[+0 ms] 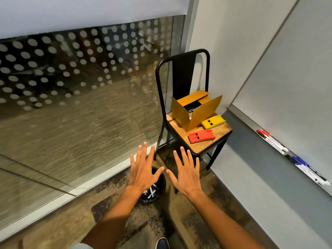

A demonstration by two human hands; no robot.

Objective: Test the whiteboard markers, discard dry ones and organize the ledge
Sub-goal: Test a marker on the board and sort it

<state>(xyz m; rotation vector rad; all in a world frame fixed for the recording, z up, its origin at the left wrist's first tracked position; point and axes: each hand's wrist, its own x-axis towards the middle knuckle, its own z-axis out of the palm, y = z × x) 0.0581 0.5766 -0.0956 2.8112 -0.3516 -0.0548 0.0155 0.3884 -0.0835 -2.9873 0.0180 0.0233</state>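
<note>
Both hands, left hand [143, 169] and right hand [186, 175], are spread flat and hold nothing (over the bin [159, 191]); good markers [291, 157] on the ledge [305, 178] may roll off if bumped.

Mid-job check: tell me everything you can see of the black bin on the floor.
The black bin is a small round container, dark and slightly glossy, standing upright on the patterned carpet beside the chair's front legs and near the glass wall. The left hand, fingers spread and holding nothing, hangs above it and hides much of its opening. Inside, several white markers lie crossed over one another.
</note>
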